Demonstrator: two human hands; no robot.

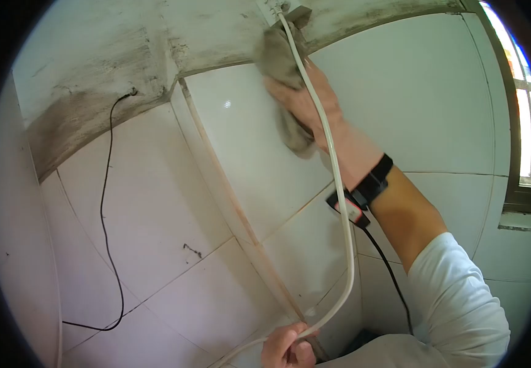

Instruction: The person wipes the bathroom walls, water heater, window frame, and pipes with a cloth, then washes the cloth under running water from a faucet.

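Note:
Pressed against the white wall tiles near their top edge, my right hand [305, 110] is closed on a grey-brown cloth [279, 58], blurred by motion. Part of the cloth hangs below the hand. A white cable [333, 150] runs down from a fitting at the top of the wall, passing in front of my right hand and wrist. At the bottom, my left hand [287, 348] has its fingers closed around the lower stretch of this cable. A black strap [372, 179] with a small device [352, 211] is on my right wrist.
A thin black cable [102, 202] hangs from the stained upper wall [75, 116] at left. A tiled corner edge [228, 193] juts out beside my hands. At right is a barred window [527, 122]. A black cord [394, 276] trails from the wrist device.

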